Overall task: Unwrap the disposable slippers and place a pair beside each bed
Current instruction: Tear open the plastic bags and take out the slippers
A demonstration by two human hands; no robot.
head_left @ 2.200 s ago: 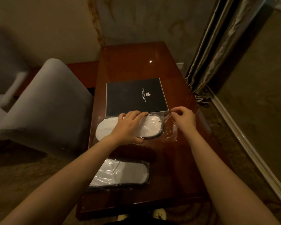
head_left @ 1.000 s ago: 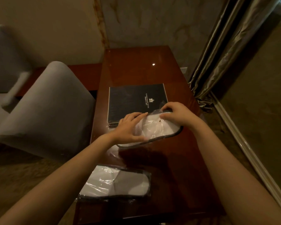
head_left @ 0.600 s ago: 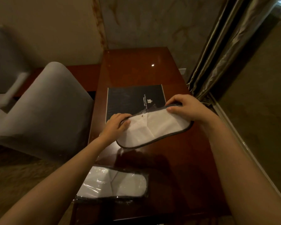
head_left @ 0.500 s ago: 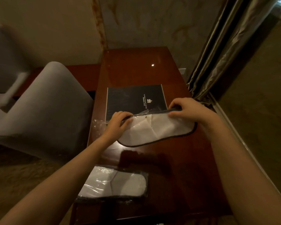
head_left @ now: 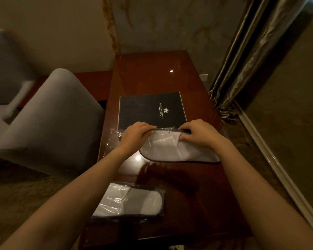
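A pair of white slippers with dark trim (head_left: 177,150) is held just above the brown table (head_left: 188,195), mostly drawn out of its clear plastic wrapper (head_left: 114,136). My left hand (head_left: 135,135) grips the wrapper at the slippers' left end. At the upper edge of the slippers, my right hand (head_left: 200,133) pinches the top one. A second pair, sealed in its clear wrapper (head_left: 128,201), lies flat at the table's near left edge.
A black hotel folder (head_left: 150,109) lies on the table just beyond my hands. A grey upholstered chair (head_left: 49,123) stands against the table's left side. Curtains (head_left: 251,56) hang at the right, with carpeted floor (head_left: 287,105) beside them.
My right hand pulled the slippers rightwards out of the wrapper while my left held the plastic back. Both hands now sit close together on the slippers' upper edge.
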